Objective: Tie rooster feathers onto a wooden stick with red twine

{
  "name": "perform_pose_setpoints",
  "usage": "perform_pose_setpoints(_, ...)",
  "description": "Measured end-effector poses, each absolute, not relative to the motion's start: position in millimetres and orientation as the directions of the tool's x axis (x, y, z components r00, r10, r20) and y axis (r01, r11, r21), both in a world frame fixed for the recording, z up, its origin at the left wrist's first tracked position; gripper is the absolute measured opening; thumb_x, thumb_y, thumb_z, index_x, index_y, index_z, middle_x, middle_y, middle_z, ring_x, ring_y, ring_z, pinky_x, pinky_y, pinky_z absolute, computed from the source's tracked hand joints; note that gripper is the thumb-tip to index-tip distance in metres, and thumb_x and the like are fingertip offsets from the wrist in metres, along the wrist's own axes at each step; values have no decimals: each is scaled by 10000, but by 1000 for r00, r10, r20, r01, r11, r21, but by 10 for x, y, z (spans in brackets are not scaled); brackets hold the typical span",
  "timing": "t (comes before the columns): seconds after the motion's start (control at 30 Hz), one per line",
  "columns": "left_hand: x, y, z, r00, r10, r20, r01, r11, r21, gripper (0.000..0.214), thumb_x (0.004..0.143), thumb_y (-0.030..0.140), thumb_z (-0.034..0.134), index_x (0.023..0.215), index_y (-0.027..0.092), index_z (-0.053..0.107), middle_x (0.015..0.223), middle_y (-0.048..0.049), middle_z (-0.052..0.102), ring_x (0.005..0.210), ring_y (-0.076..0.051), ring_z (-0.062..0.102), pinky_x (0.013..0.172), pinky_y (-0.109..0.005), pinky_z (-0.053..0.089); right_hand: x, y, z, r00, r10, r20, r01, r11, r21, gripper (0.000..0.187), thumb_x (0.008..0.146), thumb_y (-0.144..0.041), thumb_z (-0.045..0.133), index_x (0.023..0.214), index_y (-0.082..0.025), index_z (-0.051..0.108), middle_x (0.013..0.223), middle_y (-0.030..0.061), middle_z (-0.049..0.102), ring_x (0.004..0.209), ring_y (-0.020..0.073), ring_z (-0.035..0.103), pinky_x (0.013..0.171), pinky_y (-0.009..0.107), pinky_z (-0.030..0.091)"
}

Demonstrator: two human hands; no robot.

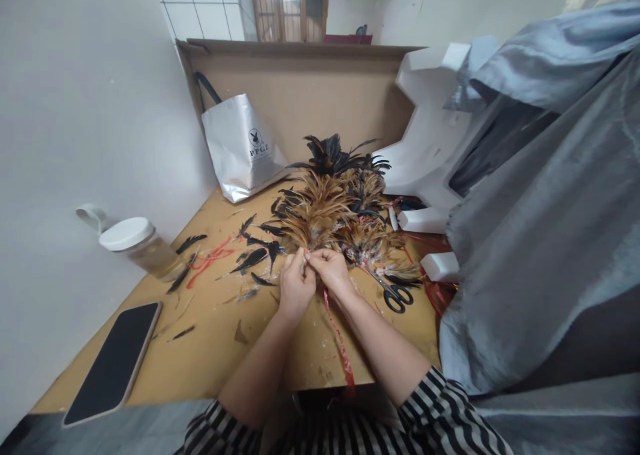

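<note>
My left hand (297,280) and my right hand (330,270) meet at the near end of a bunch of brown feathers (320,205). The fingers of both are closed in a pinch at its base, where a bit of red shows. From under my right hand a red plastic ribbon (340,342) runs down over the table's front edge. More brown feather bunches (373,238) lie to the right, and black feathers (330,154) fan out behind. Black-handled scissors (397,298) rest right of my right hand, blades under the feathers.
Loose black feathers (250,260) and red ribbon scraps (213,258) lie left on the brown tabletop (200,348). Beyond are a lidded jar (147,248), a phone (115,362) and a silver bag (240,148). White foam (425,135) and grey cloth (545,228) stand at the right.
</note>
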State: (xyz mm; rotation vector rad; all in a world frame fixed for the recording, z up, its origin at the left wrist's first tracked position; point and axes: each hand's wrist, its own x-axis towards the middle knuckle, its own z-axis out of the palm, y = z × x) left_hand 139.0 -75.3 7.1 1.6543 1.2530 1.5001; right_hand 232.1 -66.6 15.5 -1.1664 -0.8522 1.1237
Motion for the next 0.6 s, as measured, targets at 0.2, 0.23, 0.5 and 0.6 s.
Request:
perform_pose_setpoints(0.2, 1431, -692, -1, -69, 975, 211, -132, -218, 967, 330, 684, 267, 640, 1004, 182, 643, 781, -48, 585, 721, -162, 565, 621, -245, 449, 2362, -652, 166, 255, 964, -79, -223, -21, -975, 246, 542, -375, 714, 581, -159, 605, 496, 4, 596, 423, 113, 493, 433, 234, 381)
perform_pose_setpoints(0.23, 1439, -689, -1, -41, 987, 155, -204, -160, 966, 326, 708, 320, 627, 1002, 180, 632, 693, -25, 561, 607, -134, 535, 529, -224, 420, 2365, -659, 175, 232, 969, -86, -246, -27, -969, 254, 546, -384, 714, 584, -163, 596, 486, 4, 592, 411, 118, 497, 422, 238, 384)
perform_pose_setpoints(0.5, 1427, -701, 109, 185, 982, -46, -453, 127, 883, 354, 663, 466, 670, 720, 134, 561, 551, 44, 425, 386, -21, 301, 323, -144, 166, 2373, -696, 155, 60, 996, -64, -328, -41, -944, 280, 579, -410, 704, 576, -166, 568, 479, 9, 587, 405, 125, 526, 422, 242, 416)
perform_pose_setpoints(0.6, 1408, -699, 123, 178, 982, -64, -460, 140, 877, 342, 651, 443, 687, 694, 135, 543, 557, 49, 419, 384, -16, 300, 315, -140, 156, 2393, -681, 133, 84, 995, -55, -291, -29, -956, 267, 569, -395, 713, 608, -148, 620, 512, 10, 608, 422, 102, 507, 428, 218, 382)
